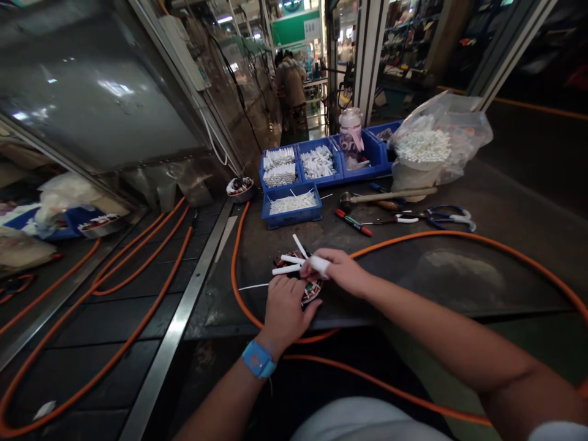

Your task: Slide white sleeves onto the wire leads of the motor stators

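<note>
On the dark bench in front of me lies a round part with copper-coloured windings (311, 291), which looks like a motor stator. Several white tubes (292, 269) stick out of it toward the upper left. My left hand (287, 306), with a blue watch on the wrist, is wrapped over its near left side. At the upper right of the part, my right hand (337, 269) is closed in a pinch. White material (319, 265) shows at its fingers; I cannot tell whether it is a tube or a finger wrap. The fingertips are partly hidden.
Blue bins (291, 217) with white tubes and thin sticks stand behind. To the right lie a hammer (390, 195), markers (353, 222), and pliers (448, 214). A plastic bag (463, 122) of tubes stands at the back. An orange hose (459, 233) loops across the bench.
</note>
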Action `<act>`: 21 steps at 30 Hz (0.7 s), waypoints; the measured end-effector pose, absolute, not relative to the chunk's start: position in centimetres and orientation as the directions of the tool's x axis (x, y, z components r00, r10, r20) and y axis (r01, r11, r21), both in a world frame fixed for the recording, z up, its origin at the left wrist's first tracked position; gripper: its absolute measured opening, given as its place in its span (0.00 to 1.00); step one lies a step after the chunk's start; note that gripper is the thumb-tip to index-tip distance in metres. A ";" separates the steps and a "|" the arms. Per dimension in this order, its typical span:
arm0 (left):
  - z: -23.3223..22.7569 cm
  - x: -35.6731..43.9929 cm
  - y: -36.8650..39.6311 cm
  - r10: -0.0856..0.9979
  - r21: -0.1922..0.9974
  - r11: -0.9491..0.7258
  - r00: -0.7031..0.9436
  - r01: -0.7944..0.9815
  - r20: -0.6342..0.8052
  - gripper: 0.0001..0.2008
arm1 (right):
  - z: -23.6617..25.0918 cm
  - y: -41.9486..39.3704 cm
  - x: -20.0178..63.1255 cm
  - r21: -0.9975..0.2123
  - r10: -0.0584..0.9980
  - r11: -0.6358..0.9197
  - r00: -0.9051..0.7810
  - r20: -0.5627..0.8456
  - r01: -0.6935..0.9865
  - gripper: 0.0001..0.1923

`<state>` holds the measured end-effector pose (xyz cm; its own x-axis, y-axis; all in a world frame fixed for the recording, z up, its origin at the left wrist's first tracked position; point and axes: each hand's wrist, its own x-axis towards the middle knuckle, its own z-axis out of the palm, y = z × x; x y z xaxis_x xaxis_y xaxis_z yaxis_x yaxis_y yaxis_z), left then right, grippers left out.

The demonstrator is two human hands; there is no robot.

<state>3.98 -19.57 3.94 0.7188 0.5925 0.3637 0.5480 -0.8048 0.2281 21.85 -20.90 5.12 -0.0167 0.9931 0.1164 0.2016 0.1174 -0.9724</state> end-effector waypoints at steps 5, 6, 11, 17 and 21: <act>6.0 -0.4 -17.1 0.426 0.176 -0.904 0.789 0.389 0.444 0.24 | 2.3 -28.3 37.1 -0.502 0.878 -0.058 0.284 0.386 0.863 0.26; 6.4 -1.0 -16.3 0.364 0.106 -0.930 0.843 0.352 0.396 0.21 | 1.4 -30.2 40.2 -0.344 0.867 -0.200 0.329 0.373 0.917 0.27; 7.7 -1.0 -12.9 0.151 -0.093 -0.983 0.983 0.161 0.103 0.16 | -1.9 -36.5 48.9 -0.129 0.775 -0.486 0.495 0.393 0.864 0.18; 8.5 0.2 -12.4 0.037 -0.136 -0.990 0.999 0.042 0.039 0.13 | -3.0 -35.6 50.4 -0.101 0.714 -0.530 0.507 0.483 0.842 0.14; 8.5 -0.1 -13.0 0.046 -0.182 -0.981 0.996 0.059 0.074 0.13 | -2.1 -34.9 49.8 -0.270 0.581 -0.590 0.632 0.513 0.761 0.09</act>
<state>-0.10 -13.01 8.53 0.9962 0.0462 0.0739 0.0590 -0.9815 -0.1824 49.80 -34.93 -2.08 0.6316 0.5814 0.5129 0.7615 -0.5895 -0.2695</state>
